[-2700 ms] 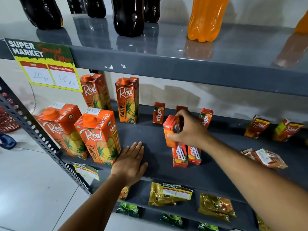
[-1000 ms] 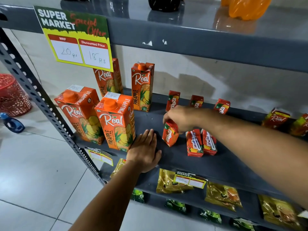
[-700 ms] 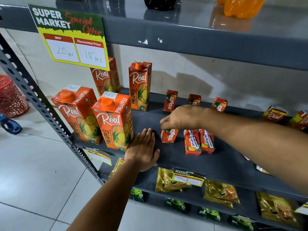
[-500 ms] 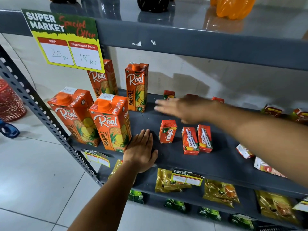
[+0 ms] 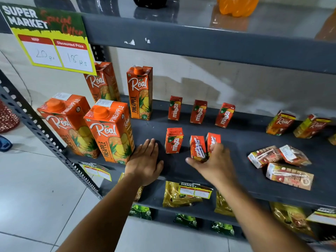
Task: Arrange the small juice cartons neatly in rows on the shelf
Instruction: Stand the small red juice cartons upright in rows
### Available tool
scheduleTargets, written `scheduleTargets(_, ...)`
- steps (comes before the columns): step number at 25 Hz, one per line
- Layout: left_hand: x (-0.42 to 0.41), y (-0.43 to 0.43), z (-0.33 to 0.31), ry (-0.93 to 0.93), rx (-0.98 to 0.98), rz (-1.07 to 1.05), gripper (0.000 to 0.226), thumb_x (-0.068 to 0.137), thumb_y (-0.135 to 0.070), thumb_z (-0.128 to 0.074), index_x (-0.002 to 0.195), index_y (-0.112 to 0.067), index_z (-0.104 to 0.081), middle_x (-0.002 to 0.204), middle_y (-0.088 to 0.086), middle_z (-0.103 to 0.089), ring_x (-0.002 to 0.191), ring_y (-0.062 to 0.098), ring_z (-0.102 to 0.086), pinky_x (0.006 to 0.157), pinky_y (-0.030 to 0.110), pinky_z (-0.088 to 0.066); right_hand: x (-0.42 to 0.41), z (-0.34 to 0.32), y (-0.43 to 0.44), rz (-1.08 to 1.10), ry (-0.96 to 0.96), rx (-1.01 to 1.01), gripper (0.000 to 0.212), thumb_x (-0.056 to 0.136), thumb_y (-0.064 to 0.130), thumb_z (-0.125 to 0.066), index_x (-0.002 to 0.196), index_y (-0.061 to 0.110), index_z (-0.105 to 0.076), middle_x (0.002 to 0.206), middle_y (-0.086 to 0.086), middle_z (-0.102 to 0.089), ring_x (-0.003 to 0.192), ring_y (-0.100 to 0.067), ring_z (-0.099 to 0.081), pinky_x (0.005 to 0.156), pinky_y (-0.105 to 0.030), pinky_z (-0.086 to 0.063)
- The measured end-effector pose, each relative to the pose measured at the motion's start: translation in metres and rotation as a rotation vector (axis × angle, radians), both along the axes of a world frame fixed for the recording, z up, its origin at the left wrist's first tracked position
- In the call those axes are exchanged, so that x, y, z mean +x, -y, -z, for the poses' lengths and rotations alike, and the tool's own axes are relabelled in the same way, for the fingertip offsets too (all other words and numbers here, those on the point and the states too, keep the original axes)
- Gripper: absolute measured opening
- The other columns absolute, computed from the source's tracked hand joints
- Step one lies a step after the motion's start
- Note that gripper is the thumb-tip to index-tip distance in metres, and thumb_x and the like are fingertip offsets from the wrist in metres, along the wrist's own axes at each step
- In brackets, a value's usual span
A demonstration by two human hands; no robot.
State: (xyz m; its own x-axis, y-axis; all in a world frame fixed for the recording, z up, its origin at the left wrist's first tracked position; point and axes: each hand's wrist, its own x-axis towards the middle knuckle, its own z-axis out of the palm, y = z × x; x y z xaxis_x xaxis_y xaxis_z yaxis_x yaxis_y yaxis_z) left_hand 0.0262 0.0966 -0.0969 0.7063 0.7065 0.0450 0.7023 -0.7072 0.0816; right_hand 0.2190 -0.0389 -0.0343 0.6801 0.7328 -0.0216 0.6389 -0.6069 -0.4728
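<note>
1. Your right hand [image 5: 215,165] is curled around the two front-row Maaza cartons [image 5: 204,146], thumb on the near left side, fingers on the right; the pair tilts, tops leaning apart.
2. Your left hand [image 5: 145,159] lies flat and spread on the shelf [image 5: 241,142], palm down, holding nothing, its outer edge against the big Real pineapple carton [image 5: 111,131].
3. Between your two hands a third small Maaza carton [image 5: 174,140] stands upright, just left of the held pair.
4. Beyond your right hand, three more Maaza cartons [image 5: 199,112] stand in a back row, spaced apart.
5. To the right of your right hand, several small cartons [image 5: 281,164] lie toppled on the shelf.
6. Both forearms reach up from the lower edge, the right one angled in from the right.
</note>
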Motion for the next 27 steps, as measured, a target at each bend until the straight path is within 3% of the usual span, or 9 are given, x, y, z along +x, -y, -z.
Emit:
scheduleTargets(3, 0.000, 0.001, 0.001, -0.014, 0.002, -0.009, 0.077, 0.090, -0.053, -0.015, 0.151, -0.007, -0.014, 0.162, 0.011, -0.010, 0.148, 0.024, -0.005, 0.118, 0.038, -0.007, -0.021, 0.024, -0.002, 0.046, 0.167, -0.018, 0.098, 0.054, 0.083, -0.064, 0.117, 0.012, -0.042, 0.117, -0.010, -0.050, 0.108, -0.031, -0.052, 0.077, -0.043, -0.053)
scheduleTargets(7, -0.001, 0.001, 0.001, -0.012, 0.006, -0.007, 0.076, 0.090, -0.053, -0.016, 0.150, -0.006, -0.016, 0.161, 0.012, -0.013, 0.148, 0.026, -0.008, 0.118, 0.039, -0.008, -0.018, 0.034, -0.006, 0.084, 0.304, -0.032, 0.085, 0.069, 0.073, -0.063, 0.122, 0.010, -0.044, 0.121, -0.012, -0.055, 0.109, -0.031, -0.056, 0.082, -0.043, -0.049)
scheduleTargets(13, -0.001, 0.001, 0.003, 0.004, 0.006, 0.002, 0.077, 0.090, -0.053, -0.016, 0.150, -0.005, -0.018, 0.161, 0.013, -0.015, 0.148, 0.027, -0.011, 0.118, 0.040, -0.010, -0.010, 0.021, -0.006, 0.091, 0.076, 0.107, 0.074, 0.072, 0.056, -0.075, 0.123, 0.016, -0.040, 0.123, -0.010, -0.054, 0.102, -0.030, -0.064, 0.073, -0.037, -0.053)
scheduleTargets(17, -0.001, 0.001, 0.002, 0.000, 0.005, 0.001, 0.078, 0.090, -0.054, -0.016, 0.151, -0.006, -0.015, 0.161, 0.012, -0.011, 0.148, 0.026, -0.007, 0.118, 0.039, -0.007, 0.002, 0.002, -0.017, 0.068, 0.082, 0.122, 0.077, 0.070, 0.049, -0.077, 0.130, 0.018, -0.040, 0.124, -0.010, -0.054, 0.105, -0.031, -0.062, 0.074, -0.037, -0.051)
scheduleTargets(21, -0.002, 0.002, 0.002, -0.002, 0.012, 0.002, 0.076, 0.091, -0.053, -0.019, 0.151, -0.007, -0.013, 0.162, 0.011, -0.010, 0.148, 0.025, -0.005, 0.117, 0.037, -0.004, 0.018, -0.018, -0.022, -0.181, 0.163, -0.067, 0.066, 0.078, 0.027, -0.075, 0.136, 0.017, -0.045, 0.136, -0.008, -0.043, 0.114, -0.030, -0.056, 0.081, -0.036, -0.048)
scheduleTargets(24, -0.002, 0.001, 0.001, 0.008, 0.005, 0.008, 0.074, 0.093, -0.052, -0.022, 0.151, -0.007, -0.014, 0.162, 0.012, -0.010, 0.148, 0.025, -0.005, 0.117, 0.037, -0.004, 0.037, -0.043, -0.031, -0.505, 0.364, -0.131, 0.048, 0.082, 0.010, -0.066, 0.128, 0.017, -0.052, 0.126, -0.004, -0.044, 0.106, -0.029, -0.056, 0.075, -0.037, -0.047)
scheduleTargets(27, -0.002, 0.000, 0.001, 0.005, 0.001, 0.010, 0.075, 0.093, -0.053, -0.022, 0.151, -0.007, -0.014, 0.162, 0.012, -0.009, 0.148, 0.025, -0.004, 0.117, 0.037, -0.004, 0.050, -0.064, -0.041, -0.771, 0.585, -0.205, 0.013, 0.091, 0.030, -0.054, 0.103, 0.024, -0.054, 0.103, -0.003, -0.055, 0.086, -0.023, -0.056, 0.068, -0.043, -0.048)
